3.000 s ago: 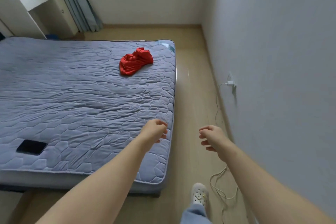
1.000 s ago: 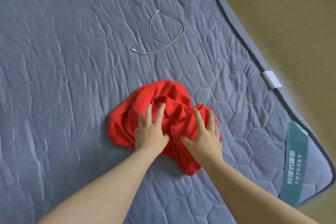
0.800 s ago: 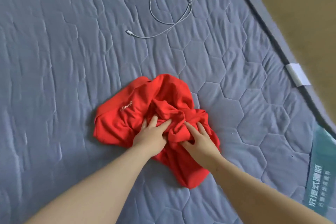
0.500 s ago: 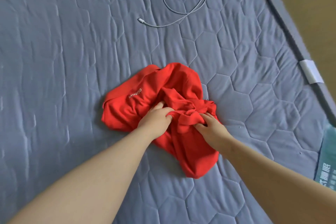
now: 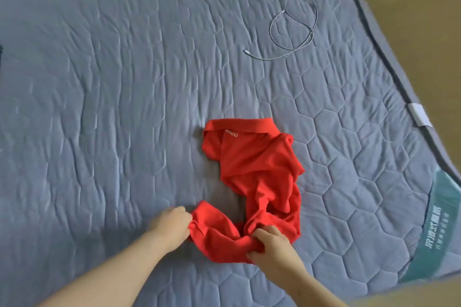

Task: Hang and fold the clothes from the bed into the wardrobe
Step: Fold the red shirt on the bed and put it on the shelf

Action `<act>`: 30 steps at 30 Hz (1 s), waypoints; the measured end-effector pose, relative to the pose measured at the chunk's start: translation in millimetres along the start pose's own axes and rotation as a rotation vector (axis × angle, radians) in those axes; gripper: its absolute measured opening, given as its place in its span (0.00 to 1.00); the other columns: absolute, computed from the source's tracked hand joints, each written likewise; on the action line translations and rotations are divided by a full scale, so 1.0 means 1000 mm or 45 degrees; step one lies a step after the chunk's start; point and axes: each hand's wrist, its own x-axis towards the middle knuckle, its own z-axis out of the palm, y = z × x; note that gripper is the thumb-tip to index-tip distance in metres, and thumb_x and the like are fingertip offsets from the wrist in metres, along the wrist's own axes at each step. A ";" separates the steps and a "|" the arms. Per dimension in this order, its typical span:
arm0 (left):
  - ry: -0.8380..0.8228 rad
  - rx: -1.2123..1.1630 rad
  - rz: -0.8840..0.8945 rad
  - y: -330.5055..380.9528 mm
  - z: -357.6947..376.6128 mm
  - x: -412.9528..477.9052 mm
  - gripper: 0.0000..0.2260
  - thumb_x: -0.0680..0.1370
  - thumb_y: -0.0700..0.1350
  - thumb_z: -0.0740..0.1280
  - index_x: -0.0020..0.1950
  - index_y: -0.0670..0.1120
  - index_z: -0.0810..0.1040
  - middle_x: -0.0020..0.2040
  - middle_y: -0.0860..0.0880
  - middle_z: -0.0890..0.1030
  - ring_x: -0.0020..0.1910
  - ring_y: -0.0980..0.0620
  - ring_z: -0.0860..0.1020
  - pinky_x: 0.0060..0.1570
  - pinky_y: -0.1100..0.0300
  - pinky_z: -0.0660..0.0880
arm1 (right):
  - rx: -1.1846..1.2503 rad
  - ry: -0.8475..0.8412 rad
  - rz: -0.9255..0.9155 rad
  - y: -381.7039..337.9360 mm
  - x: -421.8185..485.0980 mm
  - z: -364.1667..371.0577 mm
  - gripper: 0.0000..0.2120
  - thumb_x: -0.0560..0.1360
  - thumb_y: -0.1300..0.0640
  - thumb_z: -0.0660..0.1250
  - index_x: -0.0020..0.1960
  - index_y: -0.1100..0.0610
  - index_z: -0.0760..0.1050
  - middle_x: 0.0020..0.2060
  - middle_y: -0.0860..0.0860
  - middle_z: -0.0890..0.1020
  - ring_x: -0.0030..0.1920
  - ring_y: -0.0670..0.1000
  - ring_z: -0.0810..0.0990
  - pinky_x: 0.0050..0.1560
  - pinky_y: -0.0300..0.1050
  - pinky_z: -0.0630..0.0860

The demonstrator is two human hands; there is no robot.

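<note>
On the bed [image 5: 99,82] the red garment [image 5: 257,169] lies crumpled; the fingers of the left hand [image 5: 171,225] and the right hand [image 5: 272,247] are clamped on its near end. A white cable [image 5: 291,30] lies well apart beyond it. A dark thing [image 5: 1,57] at the left border is cut off.

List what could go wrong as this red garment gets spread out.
The left hand and right hand grip the near end of the red garment, which is twisted in the middle; lifting may keep the twist in. The loose cable lies beyond it on the mattress; a wide shake could snag it.
</note>
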 end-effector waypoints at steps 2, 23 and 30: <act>-0.136 0.013 -0.044 -0.028 0.019 -0.016 0.11 0.78 0.45 0.58 0.57 0.45 0.75 0.60 0.45 0.73 0.60 0.44 0.73 0.57 0.52 0.70 | 0.012 -0.110 -0.033 -0.014 -0.004 0.018 0.15 0.71 0.51 0.68 0.58 0.52 0.77 0.56 0.49 0.74 0.57 0.49 0.73 0.56 0.36 0.67; 0.176 -2.412 -0.041 0.012 -0.034 0.012 0.06 0.77 0.53 0.63 0.52 0.54 0.75 0.46 0.56 0.79 0.47 0.55 0.77 0.47 0.57 0.73 | 0.841 0.106 -0.163 -0.100 0.060 -0.023 0.15 0.70 0.73 0.65 0.48 0.55 0.76 0.37 0.46 0.78 0.35 0.38 0.73 0.41 0.37 0.73; 0.556 -1.914 -0.631 -0.056 -0.013 0.007 0.03 0.76 0.37 0.65 0.43 0.44 0.76 0.42 0.44 0.78 0.44 0.47 0.75 0.44 0.56 0.69 | 0.724 -0.144 0.079 -0.123 0.066 0.012 0.12 0.72 0.67 0.64 0.52 0.58 0.80 0.34 0.46 0.77 0.36 0.46 0.74 0.42 0.39 0.70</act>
